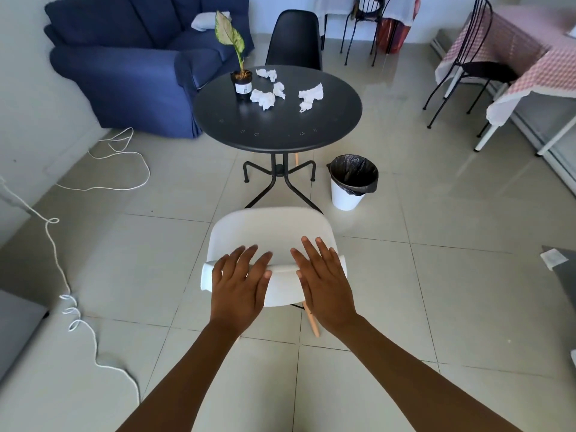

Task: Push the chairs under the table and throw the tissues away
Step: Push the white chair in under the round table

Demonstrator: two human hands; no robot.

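A white chair (268,227) stands in front of me, a little short of the round black table (277,126). My left hand (238,286) and my right hand (324,286) hover flat over the top of its backrest, fingers spread, holding nothing. Whether they touch the backrest is unclear. A black chair (294,39) stands at the table's far side. Several crumpled white tissues (263,99) lie on the tabletop, one of them further right (310,96). A white bin (352,182) with a black liner stands on the floor right of the table's legs.
A potted plant (241,79) sits on the table's left part. A blue sofa (140,63) fills the back left. A white cord (103,169) snakes over the tiled floor at left. Black wire chairs (467,67) and a table with a checked cloth (530,57) stand at right.
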